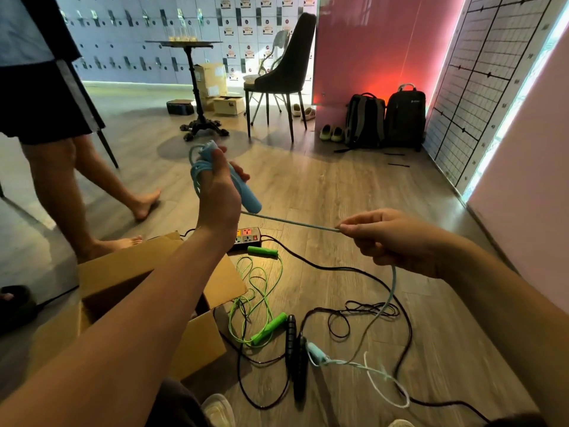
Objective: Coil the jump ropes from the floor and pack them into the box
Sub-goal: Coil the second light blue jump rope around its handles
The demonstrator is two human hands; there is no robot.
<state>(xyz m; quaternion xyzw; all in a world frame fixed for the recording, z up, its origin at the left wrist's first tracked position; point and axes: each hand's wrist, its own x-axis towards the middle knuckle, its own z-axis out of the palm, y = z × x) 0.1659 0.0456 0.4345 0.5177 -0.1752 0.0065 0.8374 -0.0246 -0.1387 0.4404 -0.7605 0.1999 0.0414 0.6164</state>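
Note:
My left hand (220, 192) is raised and grips a light blue jump rope handle (249, 198) together with several coils of blue cord (197, 171). The blue cord (289, 222) runs taut to my right hand (391, 238), which pinches it, then hangs down to the second blue handle (315, 352) on the floor. A green jump rope (255, 291) with two green handles lies loose on the floor. Beside it lies a black jump rope (292, 343). The open cardboard box (197, 337) sits at the lower left, under my left forearm.
A power strip (246, 238) with a black cable lies behind the box. A barefoot person (92, 192) stands at the left. Further back are a pedestal table (197, 87), a dark chair (286, 78), two backpacks (388, 118) and shoes (331, 132).

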